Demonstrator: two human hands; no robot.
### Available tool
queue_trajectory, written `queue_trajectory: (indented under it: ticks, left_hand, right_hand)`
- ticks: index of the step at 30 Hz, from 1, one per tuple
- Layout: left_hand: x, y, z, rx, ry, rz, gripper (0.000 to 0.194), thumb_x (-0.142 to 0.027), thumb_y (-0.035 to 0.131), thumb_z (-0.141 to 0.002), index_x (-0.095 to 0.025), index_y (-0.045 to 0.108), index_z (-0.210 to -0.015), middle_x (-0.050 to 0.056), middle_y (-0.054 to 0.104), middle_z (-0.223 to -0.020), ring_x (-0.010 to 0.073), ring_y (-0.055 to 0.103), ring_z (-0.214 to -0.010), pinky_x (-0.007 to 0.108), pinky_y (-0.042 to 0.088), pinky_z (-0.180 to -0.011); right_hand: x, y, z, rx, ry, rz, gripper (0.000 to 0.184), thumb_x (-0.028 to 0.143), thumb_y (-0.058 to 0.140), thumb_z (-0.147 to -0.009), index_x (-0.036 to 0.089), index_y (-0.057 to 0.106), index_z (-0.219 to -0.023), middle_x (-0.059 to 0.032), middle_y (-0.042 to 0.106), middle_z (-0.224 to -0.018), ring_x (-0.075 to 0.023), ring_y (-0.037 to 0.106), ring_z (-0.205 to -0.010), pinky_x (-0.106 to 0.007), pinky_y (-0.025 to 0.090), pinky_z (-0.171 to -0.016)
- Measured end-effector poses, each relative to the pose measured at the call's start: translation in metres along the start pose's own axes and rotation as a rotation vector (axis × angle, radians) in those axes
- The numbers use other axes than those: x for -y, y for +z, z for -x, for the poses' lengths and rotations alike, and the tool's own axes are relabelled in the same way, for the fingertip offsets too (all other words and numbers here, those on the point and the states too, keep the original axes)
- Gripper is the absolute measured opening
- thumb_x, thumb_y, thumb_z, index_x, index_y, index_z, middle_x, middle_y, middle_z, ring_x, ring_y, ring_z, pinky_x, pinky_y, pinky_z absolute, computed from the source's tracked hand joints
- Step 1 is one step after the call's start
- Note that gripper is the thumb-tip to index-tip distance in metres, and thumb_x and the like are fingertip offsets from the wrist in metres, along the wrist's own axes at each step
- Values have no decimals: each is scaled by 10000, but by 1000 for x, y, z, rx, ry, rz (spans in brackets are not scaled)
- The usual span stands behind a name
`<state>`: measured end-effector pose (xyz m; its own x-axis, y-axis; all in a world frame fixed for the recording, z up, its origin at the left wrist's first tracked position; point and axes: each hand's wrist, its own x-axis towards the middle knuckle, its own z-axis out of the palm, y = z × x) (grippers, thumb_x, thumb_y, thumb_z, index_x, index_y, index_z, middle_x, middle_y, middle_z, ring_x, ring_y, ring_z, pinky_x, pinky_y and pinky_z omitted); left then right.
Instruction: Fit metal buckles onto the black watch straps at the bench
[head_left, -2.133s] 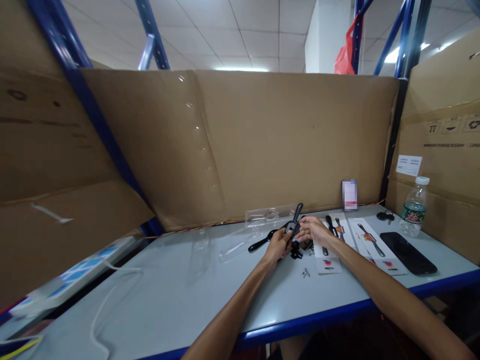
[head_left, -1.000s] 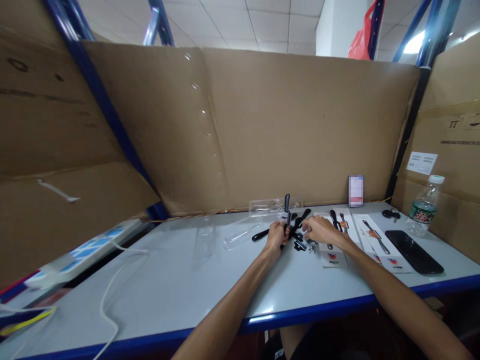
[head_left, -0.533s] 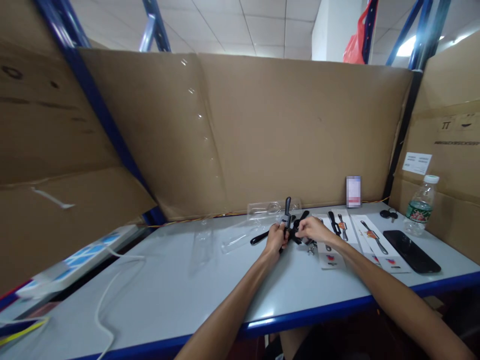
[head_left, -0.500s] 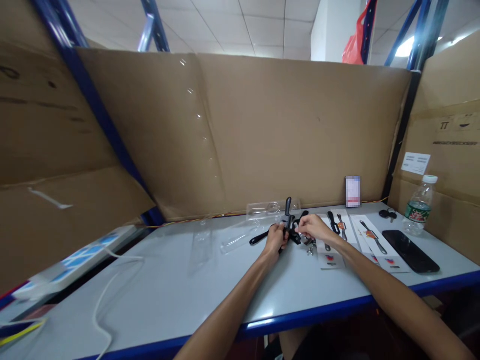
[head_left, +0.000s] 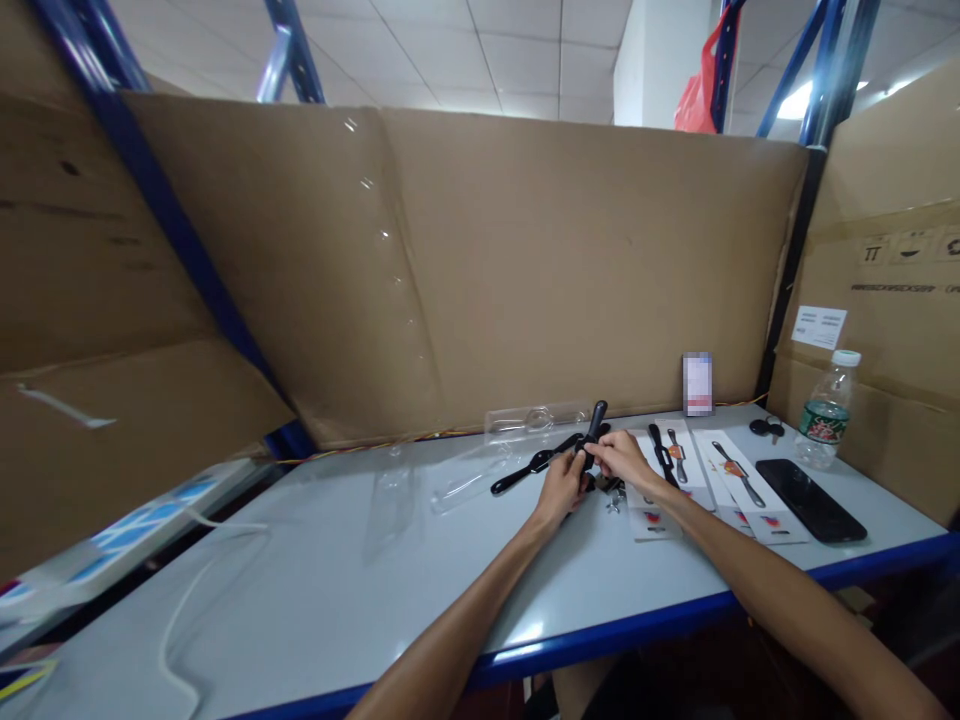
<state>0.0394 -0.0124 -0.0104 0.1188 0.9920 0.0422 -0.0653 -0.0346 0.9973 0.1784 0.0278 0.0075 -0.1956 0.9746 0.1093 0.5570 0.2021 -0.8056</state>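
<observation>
My left hand (head_left: 562, 484) is closed around a black spokeshave (head_left: 598, 416), one handle pointing up and away from me. My right hand (head_left: 619, 458) is at the tool's middle, thumb and fingers pinched together; whatever small part they hold is hidden. Behind my left hand lies another black spokeshave (head_left: 517, 478), partly covered. Small silver metal parts (head_left: 614, 501) lie on the table below my right hand. To the right, one more black spokeshave (head_left: 661, 452) rests on printed cards (head_left: 697, 482) that picture such tools.
Clear plastic blister shells (head_left: 465, 485) lie left of my hands. On the right are a black phone (head_left: 810, 500), a bottle (head_left: 825, 415) and keys (head_left: 766, 427). A small upright screen (head_left: 697, 384) leans at the cardboard back wall (head_left: 540, 270). A power strip (head_left: 142, 535) runs along the left edge.
My right hand has come in to the middle of the spokeshave, bringing the small silvery piece it was pinching. The held spokeshave has shifted slightly right in view.
</observation>
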Motion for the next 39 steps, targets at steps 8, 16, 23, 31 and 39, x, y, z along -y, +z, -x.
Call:
queue_trajectory:
  ticks: [8, 16, 23, 31, 39]
  left_hand:
    - [0, -7, -6, -33, -101, 42, 307, -451, 588, -895, -213, 436, -775, -92, 384, -489, 43, 274, -346, 177, 132, -370]
    - [4, -18, -12, -63, -154, 128, 303, -410, 588, -889, -215, 396, -760, -83, 396, -517, 37, 279, -365, 183, 131, -385]
    - [6, -17, -13, -49, -165, 121, 286, -394, 604, -877, -216, 401, -783, -83, 404, -524, 40, 294, -372, 189, 127, -391]
    - [4, -16, -10, -12, -169, 66, 310, -388, 638, -834, -220, 390, -760, -83, 404, -526, 38, 292, -370, 191, 122, -394]
    - [-1, -16, -6, 60, -199, 26, 288, -392, 622, -818, -222, 395, -770, -94, 384, -516, 35, 260, -361, 190, 100, -389]
  right_hand:
    - [11, -18, 10, 81, -117, 202, 400, 419, 574, -910, 155, 642, -617, 24, 555, -477, -106, 562, -524, -204, 370, -567]
    - [13, -31, 20, 513, -344, 574, 234, 194, 803, -659, 201, 749, -887, 19, 669, -738, -127, 576, -664, -211, 332, -566]
    - [16, -26, 24, 495, -344, 652, 125, 135, 747, -682, 218, 771, -773, -9, 698, -748, -160, 593, -732, -232, 349, -603]
    - [21, -26, 25, 469, -323, 489, 24, 155, 689, -675, 163, 712, -677, 8, 638, -622, -122, 551, -609, -218, 347, -545]
    - [17, -39, 8, 363, -95, -443, 163, 186, 679, -672, 141, 713, -825, 15, 640, -631, -101, 544, -553, -191, 408, -478]
